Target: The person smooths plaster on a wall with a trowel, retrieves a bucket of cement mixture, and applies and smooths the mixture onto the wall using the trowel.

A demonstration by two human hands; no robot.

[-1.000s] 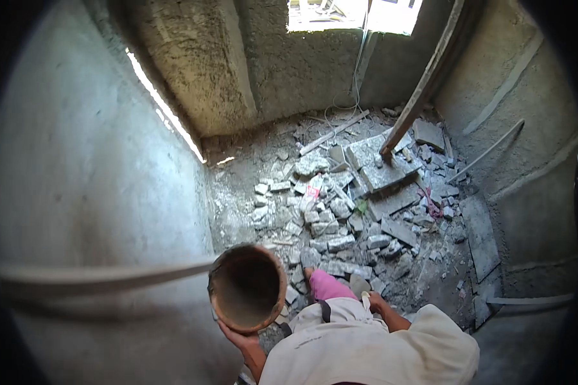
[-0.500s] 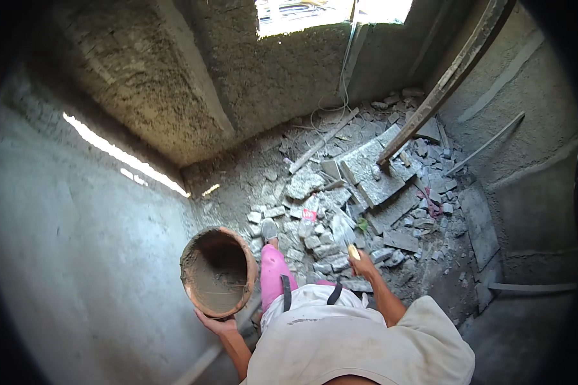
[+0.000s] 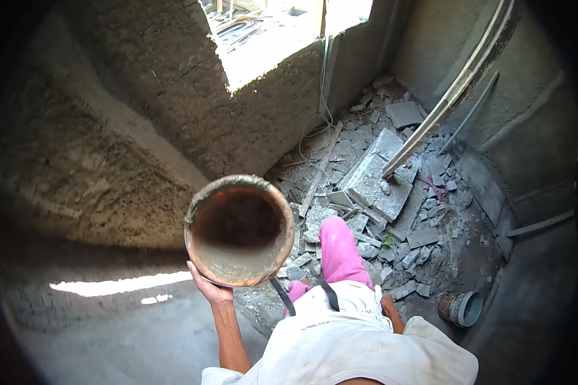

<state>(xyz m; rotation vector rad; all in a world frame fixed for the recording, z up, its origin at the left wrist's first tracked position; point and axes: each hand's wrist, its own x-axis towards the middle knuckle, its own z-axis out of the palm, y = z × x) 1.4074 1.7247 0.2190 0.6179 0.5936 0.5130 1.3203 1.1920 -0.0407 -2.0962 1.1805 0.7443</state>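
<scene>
My left hand (image 3: pixel 213 290) grips the lower edge of a round, reddish-brown mortar bucket (image 3: pixel 281 256), its fingers going behind the wall. The mouth is turned up toward me, with grey mortar caked round the rim and wet-looking mortar along the inner side; the bottom lies in shadow. On the right, only part of my right forearm (image 3: pixel 392 314) shows beside my pink trousers (image 3: pixel 341 253). The hand at its end is hidden, so what it holds cannot be seen.
Broken concrete and rubble (image 3: pixel 404 256) cover the floor ahead, with a large slab (image 3: pixel 388 183) among them. A long wooden pole (image 3: pixel 453 90) leans down onto that slab. A small bucket (image 3: pixel 462 309) lies tilted at the right. Rough plastered walls (image 3: pixel 109 160) surround me, with a bright window opening.
The bucket has risen and moved right with my left hand. My right hand, earlier showing a pale-handled tool, has dropped out of sight. My view has turned left, and one knee has come forward.
</scene>
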